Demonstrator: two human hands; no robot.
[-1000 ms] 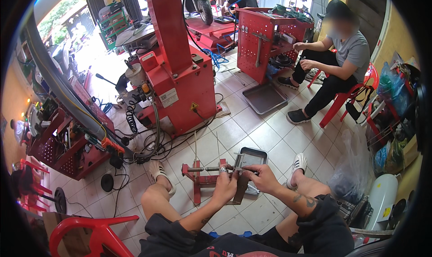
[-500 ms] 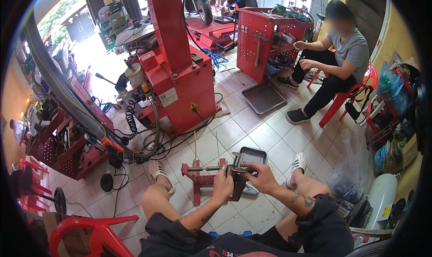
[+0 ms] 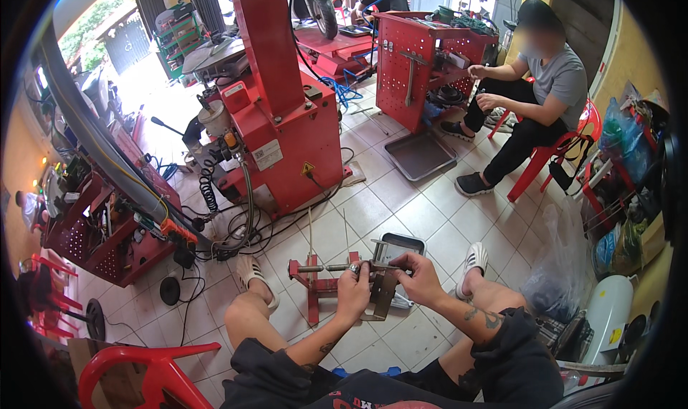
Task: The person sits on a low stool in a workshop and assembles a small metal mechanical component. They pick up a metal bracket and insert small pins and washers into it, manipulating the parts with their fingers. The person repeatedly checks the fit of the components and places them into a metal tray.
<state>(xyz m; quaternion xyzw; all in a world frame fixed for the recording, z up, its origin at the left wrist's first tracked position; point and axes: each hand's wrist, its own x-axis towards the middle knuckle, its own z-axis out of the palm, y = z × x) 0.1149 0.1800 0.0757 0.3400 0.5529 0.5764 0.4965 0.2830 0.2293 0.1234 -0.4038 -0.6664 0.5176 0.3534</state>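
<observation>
Between my knees a red metal stand (image 3: pixel 314 305) rests on the floor, with a long metal screw rod (image 3: pixel 312 269) across its top. At the rod's right end my left hand (image 3: pixel 352 293) is closed, thumb on top, around a metal part mostly hidden by the fingers. My right hand (image 3: pixel 418 280) pinches the right end of a thin metal piece (image 3: pixel 383 268), close beside the left fingers. Below them a dark flat metal plate (image 3: pixel 383 298) hangs at a tilt. Just beyond the hands lies a small metal tray (image 3: pixel 403 243).
A red machine (image 3: pixel 301 151) with a tall column stands ahead, cables and hoses around its foot. A grey tray (image 3: pixel 421 157) lies near a red tool cart (image 3: pixel 401 72). One person (image 3: pixel 555 93) sits at right. A red plastic chair (image 3: pixel 136 369) is at my left, clear plastic bags (image 3: pixel 559 273) at right.
The upright metal part with a round end above my hands has tipped down, and the dark plate has turned. My right hand has shifted slightly upward; the left stays nearly in place.
</observation>
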